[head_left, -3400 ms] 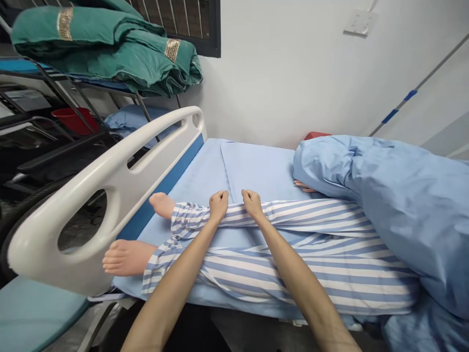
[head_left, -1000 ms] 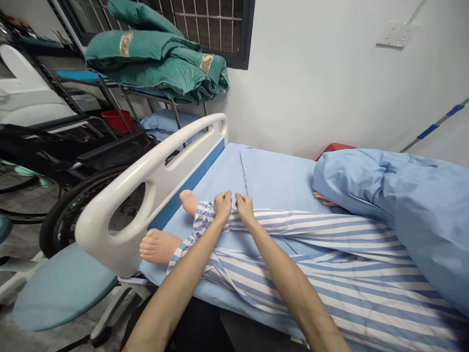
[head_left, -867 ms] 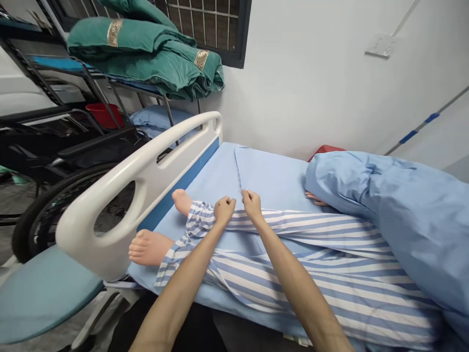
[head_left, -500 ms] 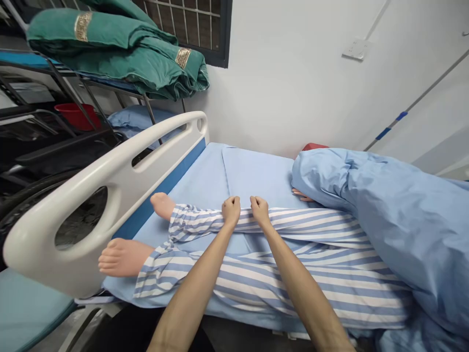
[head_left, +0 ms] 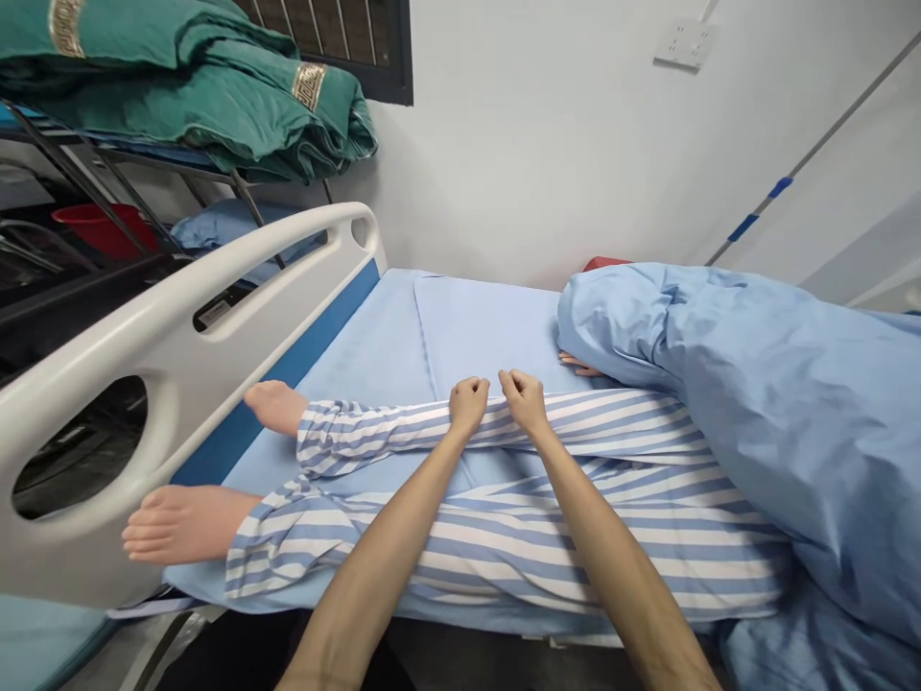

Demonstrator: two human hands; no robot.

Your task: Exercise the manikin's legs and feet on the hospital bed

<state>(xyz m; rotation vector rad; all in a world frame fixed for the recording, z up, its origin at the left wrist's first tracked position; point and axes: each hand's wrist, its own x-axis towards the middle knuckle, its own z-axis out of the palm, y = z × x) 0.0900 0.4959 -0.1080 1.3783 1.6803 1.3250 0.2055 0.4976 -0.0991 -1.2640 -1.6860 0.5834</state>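
My left hand (head_left: 469, 403) is closed in a fist over the farther leg of a figure lying on the bed. Close beside it, my right hand (head_left: 524, 398) is also a fist on the same leg, a small gap between the two. I see nothing held in either; whether they press on the cloth is hard to tell. Blue and white striped trousers (head_left: 604, 561) cover both legs. The farther bare foot (head_left: 275, 407) and nearer bare foot (head_left: 187, 523) look like a manikin's, toes toward the footboard. A blue quilt (head_left: 769, 384) hides the upper body; fingers (head_left: 578, 365) show at its edge.
A white footboard (head_left: 237, 274) with cut-out holes closes the bed's left end. Blue sheet (head_left: 489, 321) covers the mattress up to the wall. Green folded bedding (head_left: 237, 106) lies on a rack at upper left, with a red bucket (head_left: 105, 228) below. A socket (head_left: 686, 44) is on the wall.
The view has shifted right, so the bed and feet sit further left. Both fists have moved a little along the farther leg, away from the foot, and remain closed.
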